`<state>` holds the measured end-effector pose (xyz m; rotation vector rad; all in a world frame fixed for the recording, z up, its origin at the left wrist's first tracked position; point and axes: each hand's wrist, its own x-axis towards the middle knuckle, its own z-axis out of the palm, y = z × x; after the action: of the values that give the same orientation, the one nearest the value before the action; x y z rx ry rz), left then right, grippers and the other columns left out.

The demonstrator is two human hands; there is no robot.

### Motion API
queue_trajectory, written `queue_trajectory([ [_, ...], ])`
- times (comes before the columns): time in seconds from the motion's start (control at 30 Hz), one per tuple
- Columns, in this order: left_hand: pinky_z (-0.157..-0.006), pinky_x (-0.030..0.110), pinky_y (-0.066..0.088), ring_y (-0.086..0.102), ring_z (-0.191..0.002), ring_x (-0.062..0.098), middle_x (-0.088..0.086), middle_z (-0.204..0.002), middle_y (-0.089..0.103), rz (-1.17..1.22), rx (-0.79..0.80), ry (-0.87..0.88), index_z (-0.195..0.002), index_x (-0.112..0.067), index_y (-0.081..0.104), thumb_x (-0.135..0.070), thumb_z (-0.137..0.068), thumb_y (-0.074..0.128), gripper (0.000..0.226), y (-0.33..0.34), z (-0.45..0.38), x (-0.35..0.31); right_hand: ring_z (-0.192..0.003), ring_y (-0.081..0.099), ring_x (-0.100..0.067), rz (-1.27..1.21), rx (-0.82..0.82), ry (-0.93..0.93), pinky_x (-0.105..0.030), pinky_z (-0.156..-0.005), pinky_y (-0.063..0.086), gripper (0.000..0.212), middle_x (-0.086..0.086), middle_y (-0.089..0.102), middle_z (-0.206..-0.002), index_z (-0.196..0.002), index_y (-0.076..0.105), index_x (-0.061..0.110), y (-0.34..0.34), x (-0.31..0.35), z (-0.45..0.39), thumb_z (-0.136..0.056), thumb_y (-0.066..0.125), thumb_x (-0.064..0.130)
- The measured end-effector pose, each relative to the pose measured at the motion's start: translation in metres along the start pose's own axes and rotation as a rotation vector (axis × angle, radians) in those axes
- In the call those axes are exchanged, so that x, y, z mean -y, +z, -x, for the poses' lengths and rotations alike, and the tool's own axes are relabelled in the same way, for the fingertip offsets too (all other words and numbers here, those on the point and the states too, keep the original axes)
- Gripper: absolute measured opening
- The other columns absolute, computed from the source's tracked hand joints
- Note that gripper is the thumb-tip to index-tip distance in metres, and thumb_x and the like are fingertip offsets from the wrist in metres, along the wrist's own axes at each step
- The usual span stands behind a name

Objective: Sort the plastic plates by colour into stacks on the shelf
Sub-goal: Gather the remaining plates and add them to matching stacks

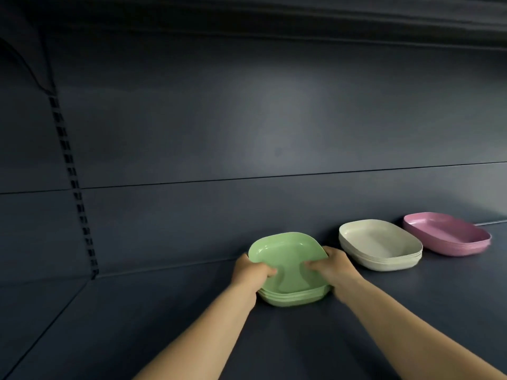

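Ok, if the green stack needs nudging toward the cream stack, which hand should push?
The left hand, probably. It grips the green plastic plate stack on the side away from the cream plate stack; the right hand sits between them.

Three stacks of plates sitting on the shelf, one per colour: one green stack, one cream stack and one pink stack. Green looks like roughly four plates going by the rim lines at the front edge, cream maybe four or five, pink is too blurry to count. Two hands in shot, left hand and right hand.
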<state>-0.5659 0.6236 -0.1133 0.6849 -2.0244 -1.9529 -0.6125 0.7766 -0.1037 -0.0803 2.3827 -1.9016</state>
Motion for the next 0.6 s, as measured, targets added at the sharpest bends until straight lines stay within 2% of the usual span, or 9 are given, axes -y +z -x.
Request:
queue_trajectory([
  [0.1, -0.084, 0.034, 0.052, 0.064, -0.097, 0.025, 0.009, -0.107, 0.067, -0.037, -0.01, 0.028, -0.11, -0.007, 0.059, 0.002, -0.069, 0.075, 0.045, 0.01, -0.023, 0.001, -0.088, 0.063, -0.029, 0.003, 0.01, 0.002, -0.038, -0.082, 0.052, 0.021, -0.011, 0.067, -0.09, -0.081, 0.061, 0.015, 0.001, -0.003, -0.024, -0.078, 0.066, -0.006],
  [0.17, -0.086, 0.035, 0.052, 0.064, -0.097, 0.025, 0.009, -0.106, 0.068, -0.074, -0.017, 0.053, -0.11, -0.007, 0.06, 0.002, -0.067, 0.077, 0.047, 0.014, -0.034, 0.001, -0.086, 0.063, -0.029, -0.003, 0.013, -0.001, -0.036, -0.079, 0.052, 0.023, -0.01, 0.066, -0.088, -0.086, 0.062, 0.014, 0.001, -0.004, -0.034, -0.079, 0.063, -0.007],
  [0.27, -0.09, 0.039, 0.052, 0.064, -0.098, 0.025, 0.009, -0.107, 0.067, -0.112, -0.004, 0.068, -0.11, -0.007, 0.06, 0.001, -0.066, 0.078, 0.049, 0.016, -0.043, -0.001, -0.081, 0.061, -0.026, -0.016, 0.003, -0.002, -0.031, -0.073, 0.049, 0.024, -0.006, 0.064, -0.08, -0.083, 0.063, 0.015, 0.003, -0.003, -0.043, -0.081, 0.058, -0.008],
  [0.33, -0.092, 0.04, 0.052, 0.064, -0.098, 0.026, 0.009, -0.107, 0.068, -0.117, 0.015, 0.071, -0.109, -0.008, 0.06, 0.002, -0.066, 0.077, 0.047, 0.016, -0.047, -0.003, -0.083, 0.061, -0.026, -0.027, 0.001, -0.004, -0.034, -0.076, 0.05, 0.024, -0.006, 0.065, -0.082, -0.082, 0.063, 0.015, 0.004, -0.005, -0.047, -0.081, 0.058, -0.008],
  [0.43, -0.092, 0.041, 0.051, 0.065, -0.098, 0.025, 0.008, -0.106, 0.068, -0.109, 0.018, 0.072, -0.109, -0.009, 0.061, 0.003, -0.066, 0.076, 0.047, 0.016, -0.053, -0.002, -0.088, 0.063, -0.028, -0.05, 0.016, -0.006, -0.037, -0.081, 0.052, 0.025, -0.008, 0.067, -0.089, -0.09, 0.065, 0.013, 0.004, -0.007, -0.05, -0.08, 0.061, -0.009],
  [0.6, -0.094, 0.042, 0.051, 0.064, -0.099, 0.026, 0.009, -0.105, 0.069, -0.095, 0.044, 0.063, -0.109, -0.007, 0.061, 0.006, -0.067, 0.075, 0.046, 0.015, -0.059, -0.004, -0.088, 0.064, -0.028, -0.095, 0.04, -0.021, -0.036, -0.08, 0.052, 0.03, -0.01, 0.068, -0.092, -0.098, 0.065, 0.01, 0.003, -0.006, -0.053, -0.079, 0.062, -0.012],
])
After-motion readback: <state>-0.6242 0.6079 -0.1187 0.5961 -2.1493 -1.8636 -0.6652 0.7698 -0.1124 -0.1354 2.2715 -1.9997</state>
